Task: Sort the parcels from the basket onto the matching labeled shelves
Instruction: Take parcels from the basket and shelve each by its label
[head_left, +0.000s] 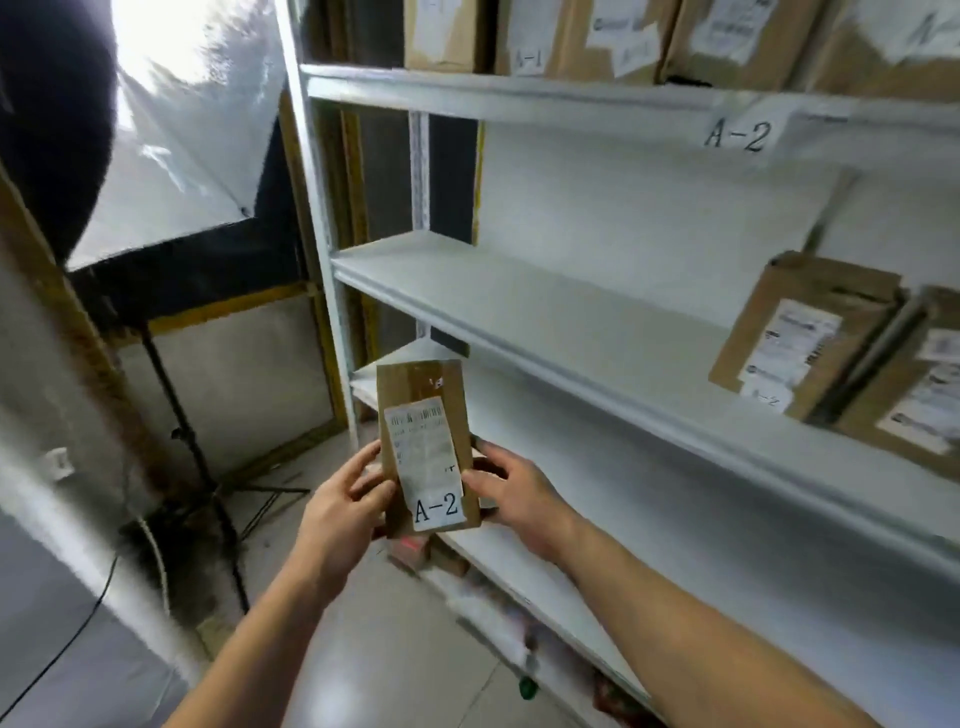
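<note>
A small brown cardboard parcel with a white shipping label marked A-2 is held upright in front of the white shelving unit. My left hand grips its left edge and my right hand grips its right edge. A paper tag reading A-2 hangs on the upper shelf's front rail. On the shelf below that tag, at the right, stand two brown parcels, one labelled A-2. The basket is not in view.
Several A-1 boxes fill the top shelf. A softbox light on a black tripod stands at the left, with cables on the floor. Small items lie low by the bottom shelf.
</note>
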